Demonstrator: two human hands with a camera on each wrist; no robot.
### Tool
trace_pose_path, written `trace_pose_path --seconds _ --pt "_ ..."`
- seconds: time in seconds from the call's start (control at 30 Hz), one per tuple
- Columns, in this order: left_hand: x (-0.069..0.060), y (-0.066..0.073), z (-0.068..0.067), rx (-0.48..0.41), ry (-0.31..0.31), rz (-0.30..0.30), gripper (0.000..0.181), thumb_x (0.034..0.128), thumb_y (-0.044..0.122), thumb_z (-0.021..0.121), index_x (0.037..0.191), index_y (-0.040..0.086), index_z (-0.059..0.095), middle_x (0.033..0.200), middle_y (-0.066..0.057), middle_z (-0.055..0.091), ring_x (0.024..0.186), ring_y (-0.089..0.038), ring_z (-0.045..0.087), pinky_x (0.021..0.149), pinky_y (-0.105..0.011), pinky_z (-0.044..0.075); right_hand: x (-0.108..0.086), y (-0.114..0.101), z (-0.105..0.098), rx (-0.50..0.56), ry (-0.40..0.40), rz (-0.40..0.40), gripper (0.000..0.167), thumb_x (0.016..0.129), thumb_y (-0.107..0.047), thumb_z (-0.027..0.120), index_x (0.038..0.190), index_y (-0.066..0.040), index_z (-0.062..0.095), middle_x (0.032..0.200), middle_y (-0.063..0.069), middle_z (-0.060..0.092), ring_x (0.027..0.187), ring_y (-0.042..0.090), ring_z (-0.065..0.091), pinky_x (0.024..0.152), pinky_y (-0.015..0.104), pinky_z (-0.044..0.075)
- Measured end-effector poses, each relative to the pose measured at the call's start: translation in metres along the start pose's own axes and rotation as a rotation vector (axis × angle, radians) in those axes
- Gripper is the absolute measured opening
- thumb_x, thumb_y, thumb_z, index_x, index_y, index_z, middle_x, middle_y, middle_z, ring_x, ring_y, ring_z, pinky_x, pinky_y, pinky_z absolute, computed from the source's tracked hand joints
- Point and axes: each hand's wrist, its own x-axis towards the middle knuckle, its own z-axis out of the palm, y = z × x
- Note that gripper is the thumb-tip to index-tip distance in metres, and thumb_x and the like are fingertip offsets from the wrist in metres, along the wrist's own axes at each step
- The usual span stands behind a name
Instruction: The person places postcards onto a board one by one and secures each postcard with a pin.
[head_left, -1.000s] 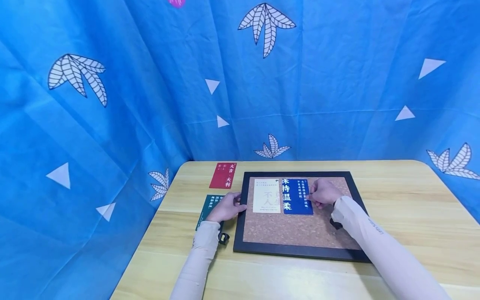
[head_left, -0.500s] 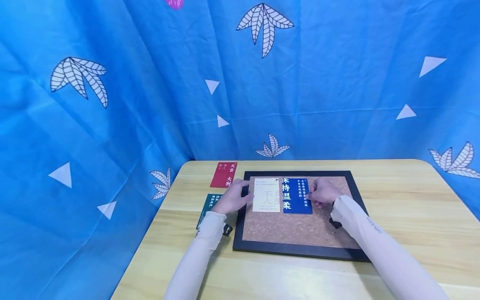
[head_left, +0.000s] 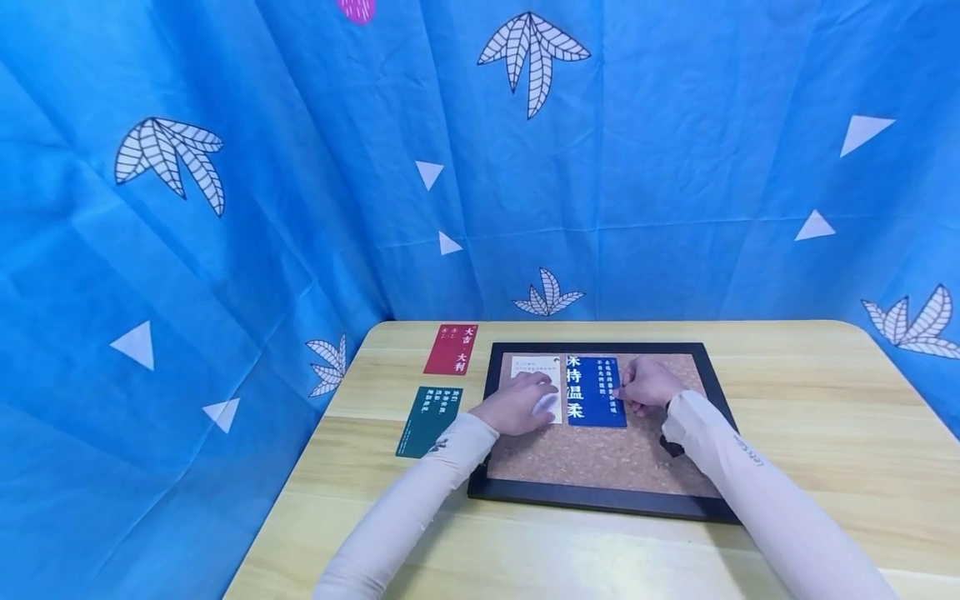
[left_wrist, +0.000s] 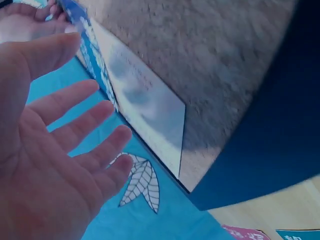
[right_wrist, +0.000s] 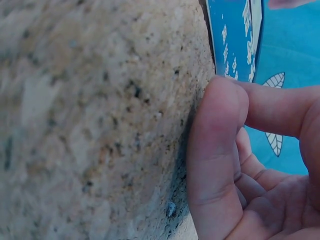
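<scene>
A framed cork board lies on the table with two printed cards on it. My right hand pinches with thumb and forefinger at the right edge of the blue card. In the right wrist view these fingertips meet right at the blue card's edge; whether anything small is between them is hidden. Over the cream card, left of the blue one, hovers my left hand, covering its lower part. The left wrist view shows the left fingers spread and relaxed, holding nothing, beside the cream card.
Left of the board, a red card lies near the table's back edge and a green card in front of it. A black frame borders the cork. A blue patterned curtain hangs behind and to the left.
My left hand has moved right from the board's left frame to above the cream card, uncovering the green card. My right hand has stayed at the blue card's edge.
</scene>
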Motion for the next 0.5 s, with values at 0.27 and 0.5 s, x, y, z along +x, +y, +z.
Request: trace_pose_path --seconds 0.27,0.5 --pt "0.011 0.010 0.007 0.183 0.028 0.110 0.044 0.1020 0.041 0.063 0.141 0.020 0.063 0.156 -0.003 0.054 0.146 -0.026 0.049 0.124 -0.041 0.037 -0.001 0.000 0.000 0.003 0.002 0.002 0.020 0.095 -0.008 0.071 0.085 -0.002 0.054 0.063 0.003 0.059 0.053 0.012 0.057 0.050 0.025 0.053" --pt "0.016 0.013 0.012 0.236 0.020 0.150 0.044 0.1034 0.045 0.060 0.139 0.020 0.065 0.154 -0.001 0.057 0.145 -0.027 0.050 0.120 -0.045 0.041 -0.001 0.000 -0.002 0.005 -0.002 0.007 0.021 0.095 -0.009 0.071 0.084 -0.003 0.054 0.063 0.003 0.059 0.053 0.013 0.057 0.051 0.026 0.054"
